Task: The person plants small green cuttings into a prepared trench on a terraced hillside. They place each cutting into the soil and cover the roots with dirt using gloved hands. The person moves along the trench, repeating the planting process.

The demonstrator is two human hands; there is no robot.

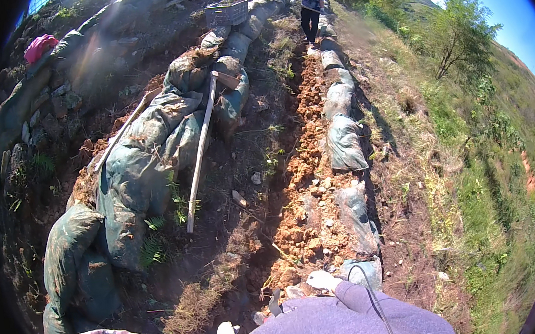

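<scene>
My left hand [226, 330], in a white glove, is at the bottom of the view beside my purple sleeve; what it may hold is hidden. My right hand [323, 281], also white-gloved, is low over the dug soil, with its fingers mostly turned from sight. Between the two, a grey metal blade [275, 303] shows at the edge of my purple top. Close to my right hand lie a pale stone [294, 292] and a partly buried green woven bag [362, 274]. A strip of loose orange-brown soil [310, 201] stretches ahead.
Filled woven bags [345, 142] line the strip's right side, beside a grassy slope [482, 194]. On the left, a wooden-handled hoe [203, 149] leans on stacked bags [128, 199], with another wooden handle [126, 125] behind. Ahead are a plastic crate [226, 14] and a person [311, 6] holding a tool.
</scene>
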